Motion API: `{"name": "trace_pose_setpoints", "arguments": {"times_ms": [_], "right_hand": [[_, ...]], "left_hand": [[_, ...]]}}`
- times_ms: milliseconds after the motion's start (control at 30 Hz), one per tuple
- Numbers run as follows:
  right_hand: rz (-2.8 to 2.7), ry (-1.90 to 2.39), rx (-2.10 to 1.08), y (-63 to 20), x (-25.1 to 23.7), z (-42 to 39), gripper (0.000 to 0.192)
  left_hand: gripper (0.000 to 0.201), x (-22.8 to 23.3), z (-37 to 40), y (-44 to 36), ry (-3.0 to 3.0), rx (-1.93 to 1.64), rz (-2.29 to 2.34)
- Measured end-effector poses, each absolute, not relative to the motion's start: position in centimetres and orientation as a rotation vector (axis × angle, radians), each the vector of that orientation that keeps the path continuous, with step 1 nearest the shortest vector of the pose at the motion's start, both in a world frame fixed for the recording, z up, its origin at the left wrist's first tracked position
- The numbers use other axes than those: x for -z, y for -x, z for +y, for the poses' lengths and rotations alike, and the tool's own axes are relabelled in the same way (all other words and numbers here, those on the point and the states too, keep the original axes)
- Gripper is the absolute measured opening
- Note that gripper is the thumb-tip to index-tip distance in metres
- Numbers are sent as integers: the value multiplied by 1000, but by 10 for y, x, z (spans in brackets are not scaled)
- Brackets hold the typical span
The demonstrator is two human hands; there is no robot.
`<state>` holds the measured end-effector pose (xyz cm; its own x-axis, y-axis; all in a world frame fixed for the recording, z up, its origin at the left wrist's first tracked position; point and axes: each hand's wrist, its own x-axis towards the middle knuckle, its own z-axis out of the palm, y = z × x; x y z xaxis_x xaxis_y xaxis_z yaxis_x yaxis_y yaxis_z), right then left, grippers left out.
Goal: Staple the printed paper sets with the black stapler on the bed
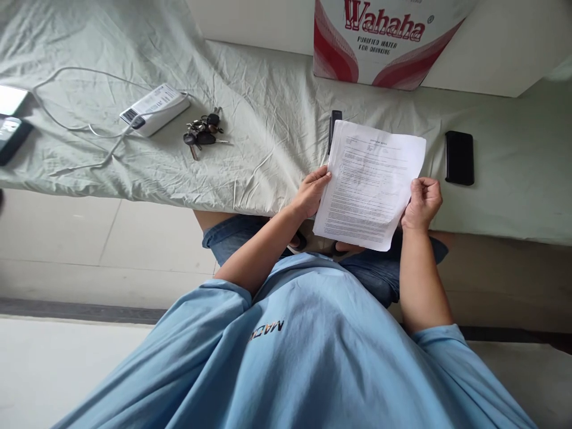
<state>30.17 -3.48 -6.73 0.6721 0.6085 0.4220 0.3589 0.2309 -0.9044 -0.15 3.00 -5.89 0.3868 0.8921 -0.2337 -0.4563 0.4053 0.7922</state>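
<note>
A printed white paper sheet [370,182] is held up over the edge of a bed covered by a wrinkled pale green sheet [263,143]. My left hand [311,192] grips the paper's left edge. The right edge is pinched by my right hand [421,202], fingers curled. A dark slim object [334,122] pokes out from behind the paper's top left corner.
On the bed lie a black phone [459,157] to the right, a bunch of keys [203,132], a white power bank [155,109] with a white cable [75,128], and dark devices [11,134] at the far left. A Wahaha water carton [384,39] stands behind.
</note>
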Motion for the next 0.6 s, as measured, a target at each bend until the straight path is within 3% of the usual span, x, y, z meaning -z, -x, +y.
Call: {"name": "trace_pose_setpoints", "arguments": {"times_ms": [333, 600], "right_hand": [[-926, 1479, -260, -301, 62, -35, 62], [-935, 1464, -279, -298, 60, -35, 65]], "left_hand": [[55, 39, 24, 4, -835, -941, 586], [57, 39, 25, 4, -870, -929, 572]]}}
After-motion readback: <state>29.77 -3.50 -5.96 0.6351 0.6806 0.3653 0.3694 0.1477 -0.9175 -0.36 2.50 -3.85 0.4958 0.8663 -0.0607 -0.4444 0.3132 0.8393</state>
